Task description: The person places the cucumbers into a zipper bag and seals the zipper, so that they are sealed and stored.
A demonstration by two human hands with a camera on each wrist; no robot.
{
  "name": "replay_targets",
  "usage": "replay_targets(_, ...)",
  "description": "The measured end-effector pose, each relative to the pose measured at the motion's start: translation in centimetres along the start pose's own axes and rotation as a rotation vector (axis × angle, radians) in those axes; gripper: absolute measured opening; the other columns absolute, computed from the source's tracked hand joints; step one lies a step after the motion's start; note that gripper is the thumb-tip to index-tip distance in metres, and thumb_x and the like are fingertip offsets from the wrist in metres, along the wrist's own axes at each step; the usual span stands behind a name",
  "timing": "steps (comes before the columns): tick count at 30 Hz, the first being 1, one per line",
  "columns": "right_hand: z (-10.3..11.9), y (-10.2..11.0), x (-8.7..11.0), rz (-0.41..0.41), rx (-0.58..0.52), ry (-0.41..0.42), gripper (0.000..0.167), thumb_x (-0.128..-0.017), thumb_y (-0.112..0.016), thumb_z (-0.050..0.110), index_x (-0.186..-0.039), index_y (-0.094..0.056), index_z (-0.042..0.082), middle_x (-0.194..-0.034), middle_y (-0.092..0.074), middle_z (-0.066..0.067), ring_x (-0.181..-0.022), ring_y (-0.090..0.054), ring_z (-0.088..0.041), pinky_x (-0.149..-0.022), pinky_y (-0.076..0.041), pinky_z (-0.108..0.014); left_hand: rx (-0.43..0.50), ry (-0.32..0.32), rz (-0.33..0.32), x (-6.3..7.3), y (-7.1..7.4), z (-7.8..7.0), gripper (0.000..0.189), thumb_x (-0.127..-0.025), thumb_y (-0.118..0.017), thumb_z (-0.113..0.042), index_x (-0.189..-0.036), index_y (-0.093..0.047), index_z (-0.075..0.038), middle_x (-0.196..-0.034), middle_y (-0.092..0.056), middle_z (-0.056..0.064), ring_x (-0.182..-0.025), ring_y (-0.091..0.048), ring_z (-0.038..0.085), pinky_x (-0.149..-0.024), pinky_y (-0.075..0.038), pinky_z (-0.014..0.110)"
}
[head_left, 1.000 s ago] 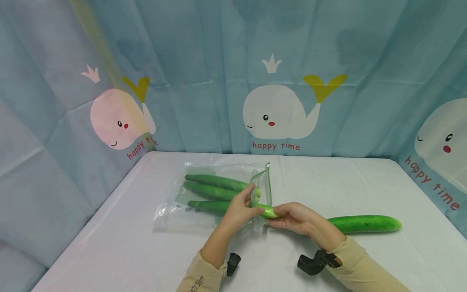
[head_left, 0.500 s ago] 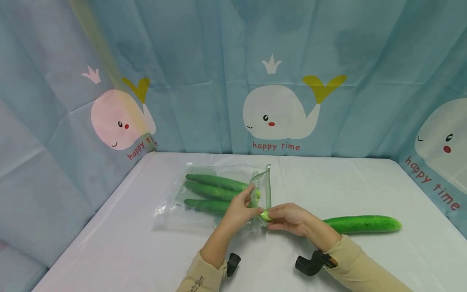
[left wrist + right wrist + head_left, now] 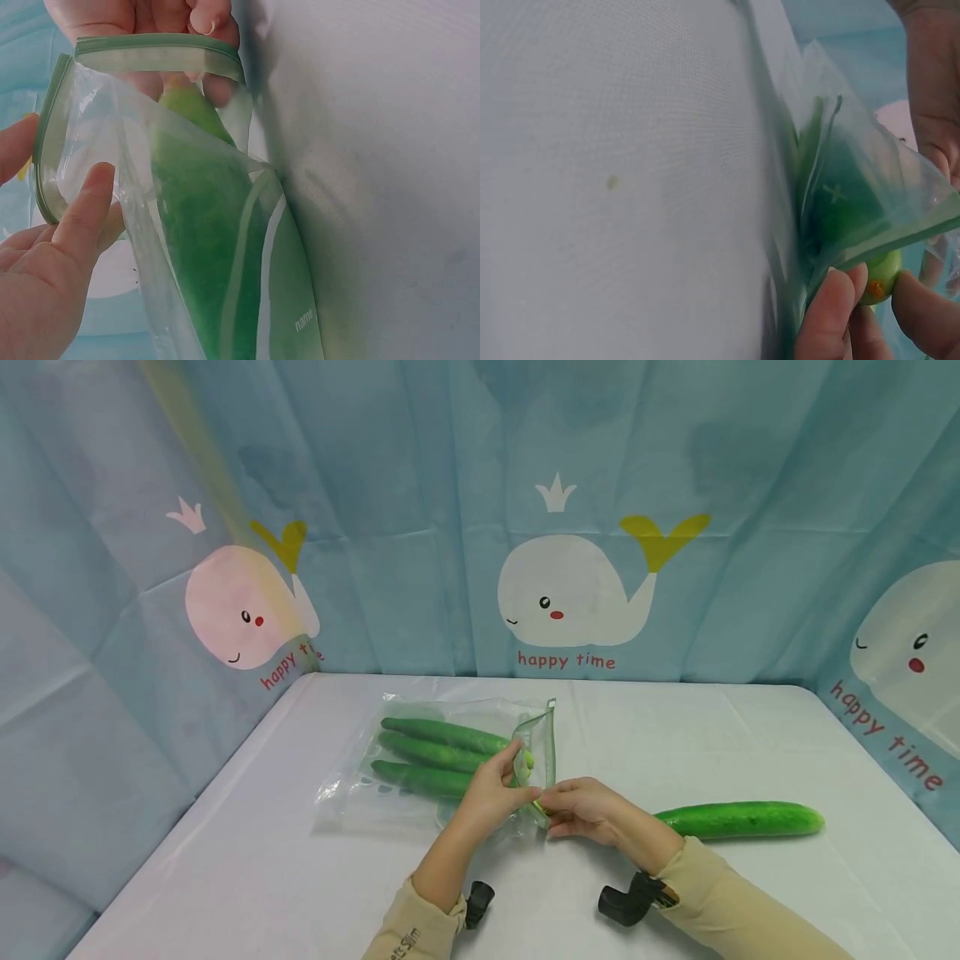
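Note:
A clear zip bag (image 3: 352,810) with a green-edged mouth lies on the table, its opening towards the right. Two cucumbers (image 3: 442,732) rest fully inside it. My left hand (image 3: 491,789) holds the bag's mouth by its rim. The nearest cucumber (image 3: 420,779) lies almost wholly in the bag. At the opening, my right hand (image 3: 588,810) pinches its pale end (image 3: 885,277) between thumb and fingers. Through the plastic, the left wrist view shows this cucumber's body (image 3: 202,232) running lengthwise.
Another cucumber (image 3: 750,820) lies on the white table (image 3: 712,735) to the right, partly behind my right forearm. A blue curtain (image 3: 420,602) with whale prints hangs behind and beside the table. Black wrist cameras (image 3: 626,902) sit below both forearms.
My right hand has moved left, pushing the nearest cucumber deeper into the bag; less of its pale end shows. My left hand has stayed at the bag's mouth.

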State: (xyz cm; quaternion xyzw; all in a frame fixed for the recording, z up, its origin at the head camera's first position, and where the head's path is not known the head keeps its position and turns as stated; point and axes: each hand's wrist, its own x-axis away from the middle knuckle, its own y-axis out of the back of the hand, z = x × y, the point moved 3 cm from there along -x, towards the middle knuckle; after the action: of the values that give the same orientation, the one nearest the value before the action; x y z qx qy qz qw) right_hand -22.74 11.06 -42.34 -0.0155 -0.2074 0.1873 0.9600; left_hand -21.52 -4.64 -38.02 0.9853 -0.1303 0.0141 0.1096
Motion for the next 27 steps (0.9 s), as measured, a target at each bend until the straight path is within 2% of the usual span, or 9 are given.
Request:
replay_targets(6,0.0,-0.4,-0.3,-0.013,0.029,0.01,0.023,-0.093,-0.067,0.013,-0.103,-0.068,-0.007,-0.076,-0.056,-0.003,-0.065,-0.056,-0.012,-0.062,-0.055,-0.024,-0.017,0.0,-0.002,0.0,0.0,-0.1,0.077,-0.089,-0.069,-0.001,-0.153,-0.027,-0.003,-0.155,-0.026,0.022,-0.139,-0.029,0.04,-0.108,-0.036,0.047)
replay_targets(12,0.1,-1.0,-0.6,-0.086,0.059,-0.014,0.029,-0.095,-0.06,0.007,-0.117,-0.062,-0.013,-0.071,-0.056,-0.002,-0.06,-0.052,-0.011,-0.055,-0.052,-0.023,-0.011,-0.01,0.005,0.0,0.0,-0.1,0.078,-0.088,-0.07,-0.002,-0.153,-0.027,-0.002,-0.155,-0.025,0.022,-0.14,-0.027,0.041,-0.108,-0.036,0.047)
replay_targets(20,0.3,-1.5,-0.6,-0.138,0.094,-0.03,0.028,-0.095,-0.058,0.004,-0.118,-0.064,-0.009,-0.068,-0.054,-0.001,-0.056,-0.049,-0.011,-0.052,-0.048,-0.022,-0.026,-0.065,0.019,0.3,0.1,-0.3,0.076,-0.09,-0.07,-0.006,-0.152,-0.027,0.0,-0.154,-0.025,0.025,-0.138,-0.027,0.044,-0.108,-0.037,0.046)
replay_targets(27,0.2,-1.7,-0.7,-0.127,0.118,-0.029,0.032,-0.097,-0.055,0.004,-0.127,-0.06,-0.007,-0.072,-0.053,-0.002,-0.057,-0.046,-0.011,-0.05,-0.047,-0.021,-0.008,-0.037,0.009,0.1,0.0,0.0,0.074,-0.091,-0.068,-0.005,-0.153,-0.026,-0.001,-0.155,-0.024,0.023,-0.139,-0.027,0.043,-0.107,-0.036,0.049)
